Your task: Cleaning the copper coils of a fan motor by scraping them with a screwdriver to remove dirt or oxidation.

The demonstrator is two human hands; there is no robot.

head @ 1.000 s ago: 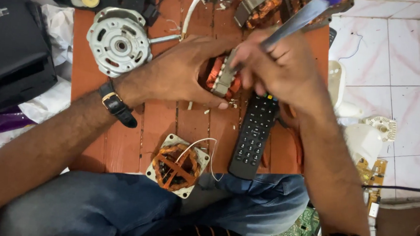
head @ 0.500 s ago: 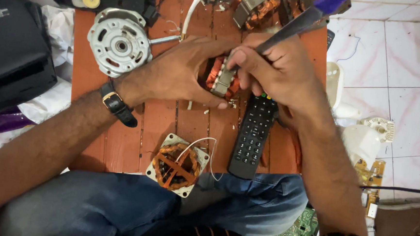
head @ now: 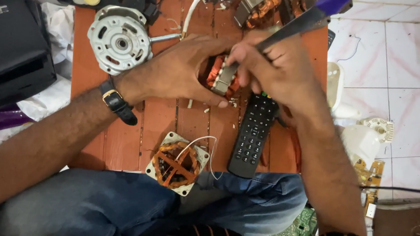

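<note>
My left hand [head: 183, 75] is clamped around a small motor stator with copper-orange windings and a grey steel core [head: 220, 77], holding it down near the middle of the reddish-brown wooden slatted tabletop [head: 121, 137]. My right hand [head: 278, 71] is closed on a long grey metal blade with a purple handle [head: 306, 19], its tip buried at the stator. I judge the stripping only partly done: most of the copper sits in place, and just a few pale chips lie beside it. A black remote control [head: 252, 135] rests just below.
</note>
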